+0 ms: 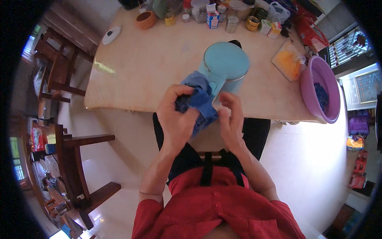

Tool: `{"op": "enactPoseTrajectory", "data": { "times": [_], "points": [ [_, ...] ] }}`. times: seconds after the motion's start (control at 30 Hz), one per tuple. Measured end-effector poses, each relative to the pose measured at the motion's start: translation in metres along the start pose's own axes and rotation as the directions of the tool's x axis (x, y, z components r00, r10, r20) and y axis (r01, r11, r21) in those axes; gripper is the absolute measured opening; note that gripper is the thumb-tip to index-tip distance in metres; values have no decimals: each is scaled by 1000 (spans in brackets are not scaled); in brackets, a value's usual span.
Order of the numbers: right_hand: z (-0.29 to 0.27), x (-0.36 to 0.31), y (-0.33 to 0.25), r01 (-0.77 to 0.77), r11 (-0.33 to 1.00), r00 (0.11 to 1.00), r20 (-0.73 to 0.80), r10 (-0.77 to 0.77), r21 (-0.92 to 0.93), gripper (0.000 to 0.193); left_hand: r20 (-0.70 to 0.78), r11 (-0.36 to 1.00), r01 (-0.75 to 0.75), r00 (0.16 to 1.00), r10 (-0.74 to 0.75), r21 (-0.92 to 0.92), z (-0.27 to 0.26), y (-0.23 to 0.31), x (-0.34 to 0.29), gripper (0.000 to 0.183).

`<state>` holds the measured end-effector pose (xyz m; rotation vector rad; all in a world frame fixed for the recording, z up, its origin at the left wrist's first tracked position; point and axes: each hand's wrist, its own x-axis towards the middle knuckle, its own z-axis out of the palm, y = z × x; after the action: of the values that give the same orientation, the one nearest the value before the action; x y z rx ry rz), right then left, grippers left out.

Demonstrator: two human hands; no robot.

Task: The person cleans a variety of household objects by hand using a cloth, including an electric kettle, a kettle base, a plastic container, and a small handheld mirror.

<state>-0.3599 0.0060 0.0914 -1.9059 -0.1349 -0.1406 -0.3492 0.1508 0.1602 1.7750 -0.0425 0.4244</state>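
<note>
A crumpled blue cloth (203,104) is gripped in my left hand (175,115), with its thumb and fingers closed on the folds. The cloth hangs over the table's near edge, by the handle of a light-blue kettle (227,59) with a round lid and a black spout. To the right of the cloth, my right hand (231,121) has its fingers curled in toward the thumb, close to the cloth's edge and below the kettle. What its fingertips pinch, if anything, is blurred. The kettle stands upright on the table, its handle turned toward me and partly behind the cloth.
The pale table (143,75) carries jars, small boxes and a woven bowl (146,20) along its far side. A white lid (112,36) lies far left. On the right are an orange-and-white packet (289,61) and a purple basin (309,93) with dark-blue cloth inside. Wooden chairs (75,159) stand left.
</note>
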Motion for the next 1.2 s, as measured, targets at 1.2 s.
{"op": "enactPoseTrajectory", "data": {
  "times": [1.2],
  "points": [
    [-49,165,-21,514,781,855,292,-430,-354,30,-4,968,9,1000,-8,250,67,-28,8,40]
  ]
}}
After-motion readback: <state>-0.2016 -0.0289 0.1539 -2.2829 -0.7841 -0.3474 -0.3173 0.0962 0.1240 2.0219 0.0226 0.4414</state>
